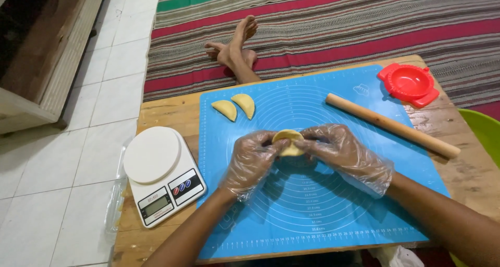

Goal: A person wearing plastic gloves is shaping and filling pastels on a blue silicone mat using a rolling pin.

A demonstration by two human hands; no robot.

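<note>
Both my hands wear clear plastic gloves and meet over the middle of a blue silicone baking mat point(333, 210). Between them I hold a folded piece of yellow dough point(288, 142), a half-moon shape. My left hand point(250, 160) pinches its left edge, and my right hand point(341, 152) grips its right side. Two finished half-moon dough pieces point(235, 107) lie side by side near the mat's far left corner.
A wooden rolling pin point(391, 125) lies diagonally on the mat's right. A red plastic dumpling press point(408, 83) sits at the far right corner. A white kitchen scale point(162, 174) stands left of the mat on the low wooden table point(161, 113). Another person's bare feet point(234, 48) rest on the striped rug beyond. A green rim point(482, 129) shows at right.
</note>
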